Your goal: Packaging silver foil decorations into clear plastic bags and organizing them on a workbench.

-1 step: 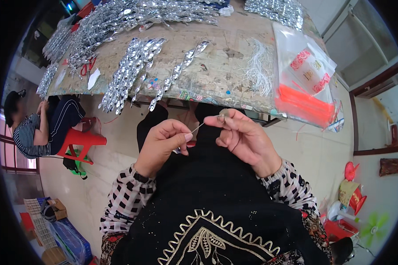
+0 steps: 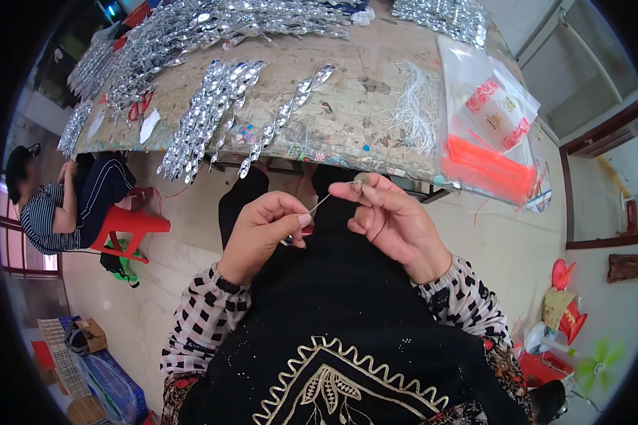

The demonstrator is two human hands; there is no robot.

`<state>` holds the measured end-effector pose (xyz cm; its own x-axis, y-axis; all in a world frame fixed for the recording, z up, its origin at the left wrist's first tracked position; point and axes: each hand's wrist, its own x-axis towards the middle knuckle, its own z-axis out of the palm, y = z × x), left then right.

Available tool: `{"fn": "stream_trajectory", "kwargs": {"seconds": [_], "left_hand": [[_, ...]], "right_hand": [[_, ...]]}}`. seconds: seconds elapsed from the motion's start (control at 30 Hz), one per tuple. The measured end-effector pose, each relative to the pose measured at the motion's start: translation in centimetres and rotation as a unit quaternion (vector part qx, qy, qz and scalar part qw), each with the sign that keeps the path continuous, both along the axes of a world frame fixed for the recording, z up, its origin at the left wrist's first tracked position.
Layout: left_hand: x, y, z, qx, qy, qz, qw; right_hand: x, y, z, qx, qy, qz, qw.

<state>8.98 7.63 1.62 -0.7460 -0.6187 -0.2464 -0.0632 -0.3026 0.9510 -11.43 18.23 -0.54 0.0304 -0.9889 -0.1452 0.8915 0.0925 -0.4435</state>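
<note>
A thin pale thread (image 2: pixel 320 203) stretches between my two hands, just off the table's near edge and above my lap. My left hand (image 2: pixel 262 230) pinches its lower end between thumb and forefinger. At the upper end, the thumb and fingers of my right hand (image 2: pixel 393 219) are pressed together on it; what else they may hold is too small to make out. Beyond them on the table lies a single twisted silver strip (image 2: pixel 290 117), with a bundle of silver strips (image 2: pixel 213 113) to its left. A bunch of white strings (image 2: pixel 417 113) lies to the right.
Clear plastic bags (image 2: pixel 450 60) and orange-red packaging (image 2: pixel 489 168) cover the right end of the worn table (image 2: pixel 361 106). Red-handled scissors (image 2: pixel 140 106) lie at the left. Another person (image 2: pixel 53 205) sits on a red stool (image 2: pixel 131 225). A green-bladed fan (image 2: pixel 599 367) stands at the lower right.
</note>
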Motion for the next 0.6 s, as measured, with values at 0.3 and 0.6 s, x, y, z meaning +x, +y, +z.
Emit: {"fn": "stream_trajectory", "kwargs": {"seconds": [0.3, 0.6], "left_hand": [[0.5, -0.6, -0.8, -0.011, 0.04, -0.005, 0.999], [1.3, -2.5, -1.9, 0.063, 0.018, 0.029, 0.997]], "right_hand": [[2.4, -1.9, 1.4, -0.081, 0.392, -0.003, 0.916], [3.7, -4.0, 0.8, -0.248, 0.812, -0.043, 0.526]]}}
